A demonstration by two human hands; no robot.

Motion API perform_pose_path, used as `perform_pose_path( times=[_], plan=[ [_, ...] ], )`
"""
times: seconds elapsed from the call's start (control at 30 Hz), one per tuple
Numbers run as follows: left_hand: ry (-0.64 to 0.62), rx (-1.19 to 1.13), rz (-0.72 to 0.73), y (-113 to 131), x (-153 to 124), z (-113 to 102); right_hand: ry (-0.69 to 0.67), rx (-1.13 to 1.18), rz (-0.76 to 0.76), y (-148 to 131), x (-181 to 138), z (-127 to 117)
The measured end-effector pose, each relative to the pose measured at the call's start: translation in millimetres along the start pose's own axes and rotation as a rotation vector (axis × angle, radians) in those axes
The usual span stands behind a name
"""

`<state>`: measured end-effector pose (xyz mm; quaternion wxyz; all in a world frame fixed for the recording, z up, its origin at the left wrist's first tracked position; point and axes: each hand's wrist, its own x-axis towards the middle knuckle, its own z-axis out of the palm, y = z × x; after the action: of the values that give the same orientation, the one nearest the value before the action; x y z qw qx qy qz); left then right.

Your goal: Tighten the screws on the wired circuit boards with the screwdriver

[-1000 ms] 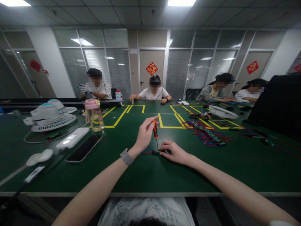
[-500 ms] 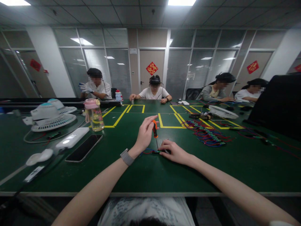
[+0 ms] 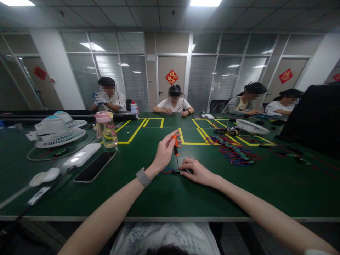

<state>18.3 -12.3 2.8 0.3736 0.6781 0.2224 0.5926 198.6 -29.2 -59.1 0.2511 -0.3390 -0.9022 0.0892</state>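
My left hand [image 3: 166, 147] is closed on the orange and black handle of a screwdriver [image 3: 175, 146], which stands nearly upright. The screwdriver's shaft runs down to a small green circuit board [image 3: 175, 171] lying on the table. Red and blue wires [image 3: 165, 170] come out of the board's left side. At the board's right end, my right hand [image 3: 195, 170] rests on the table with its fingertips pinching the board. Those fingers hide part of the board, and the exact contact of the screwdriver tip is too small to make out.
On the green table [image 3: 159, 202], a row of wired circuit boards [image 3: 236, 150] lies to the right. Left are a phone [image 3: 95, 167], a white power strip [image 3: 82, 156], a pink-lidded bottle [image 3: 106, 129] and fan parts [image 3: 61, 137]. A black box-like object [image 3: 316, 117] stands far right. Several people sit opposite.
The screwdriver handle has shifted slightly as my left fingers move around it. My right hand stays put. Across the table, one person's hand has moved inward, and another's gloved hands have changed position.
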Motion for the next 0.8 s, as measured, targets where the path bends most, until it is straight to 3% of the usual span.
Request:
perform_pose_path(
  times=[0.07, 0.27, 0.5, 0.8],
  plan=[
    [0.008, 0.006, -0.020, -0.6, -0.7, 0.8, 0.000, 0.003, -0.002, 0.2, 0.1, 0.5],
    [0.108, 0.268, 0.103, 1.9, -2.7, -2.6, -0.003, 0.004, 0.004, -0.4, 0.4, 0.4],
    [0.022, 0.026, 0.010, -0.1, -0.9, -1.5, -0.002, 0.005, -0.003, -0.7, -0.1, -0.5],
    [0.086, 0.247, 0.101, 3.4, -2.1, -2.1, -0.001, 0.005, 0.004, -0.9, 0.3, -0.1]
  ],
)
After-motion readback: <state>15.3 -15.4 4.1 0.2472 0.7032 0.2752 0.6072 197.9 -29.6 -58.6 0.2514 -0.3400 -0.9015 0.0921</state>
